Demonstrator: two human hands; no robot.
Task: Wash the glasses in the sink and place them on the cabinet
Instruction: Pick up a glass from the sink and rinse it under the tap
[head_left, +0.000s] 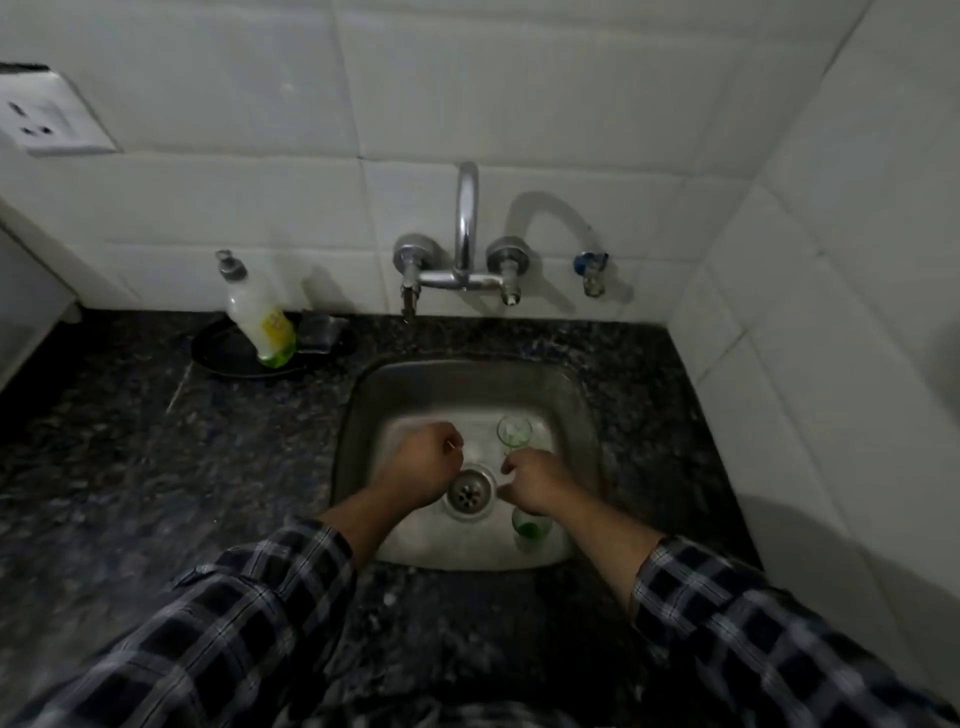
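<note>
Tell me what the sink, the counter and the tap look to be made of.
Sink: probably stainless steel, dull brushed grey sheen.
Counter: seemingly polished granite, dark with pale speckles.
Tap: chromed metal, bright mirror-like highlights.

Two clear green-tinted glasses stand in the steel sink (363, 415): one (514, 431) beyond the round drain (470, 491), one (530, 527) nearer. Two hands reach in, left (421, 462), right (535, 480). One soap bottle (257, 312) stands left of the sink.

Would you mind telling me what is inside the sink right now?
Inside the sink: two green-bottomed glasses, the drain, and both hands, left and right. The nearer glass is partly covered.
</note>
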